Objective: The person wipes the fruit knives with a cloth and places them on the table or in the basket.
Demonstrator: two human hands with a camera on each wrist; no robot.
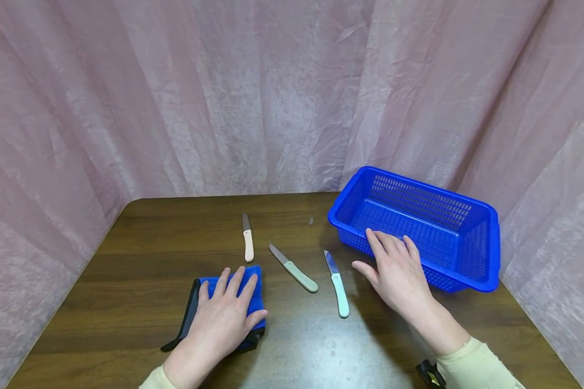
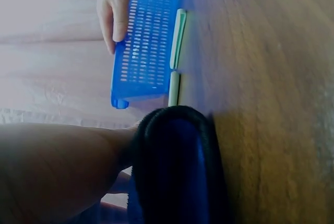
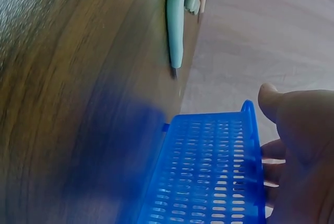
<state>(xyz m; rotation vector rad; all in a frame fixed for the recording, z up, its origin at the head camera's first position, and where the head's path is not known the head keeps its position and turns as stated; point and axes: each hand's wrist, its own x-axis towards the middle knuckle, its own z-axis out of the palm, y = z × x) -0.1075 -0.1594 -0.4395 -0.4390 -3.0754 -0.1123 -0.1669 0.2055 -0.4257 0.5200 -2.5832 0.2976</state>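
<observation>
My left hand [image 1: 224,313] lies with fingers spread on a folded blue cloth [image 1: 256,294] with black edging. In the left wrist view, the cloth's thick black-edged fold [image 2: 177,130] fills the near part. My right hand [image 1: 396,273] is at the near long rim of a blue plastic basket [image 1: 472,202], its fingers extended over the rim and the thumb held out to the left. The right wrist view shows its fingertips behind the basket's rim [image 3: 255,151]. Between the hands lie two small knives with pale green handles, one angled [image 1: 299,276] and one nearer the basket [image 1: 339,294].
Beyond the cloth lies a third small knife [image 1: 249,246] with a cream-pink handle, blade pointing away. All rest on a dark brown wooden table [image 1: 126,259]. Pink curtains [image 1: 272,97] hang behind its far edge and along the sides. A black object [image 1: 432,374] shows by the right cuff.
</observation>
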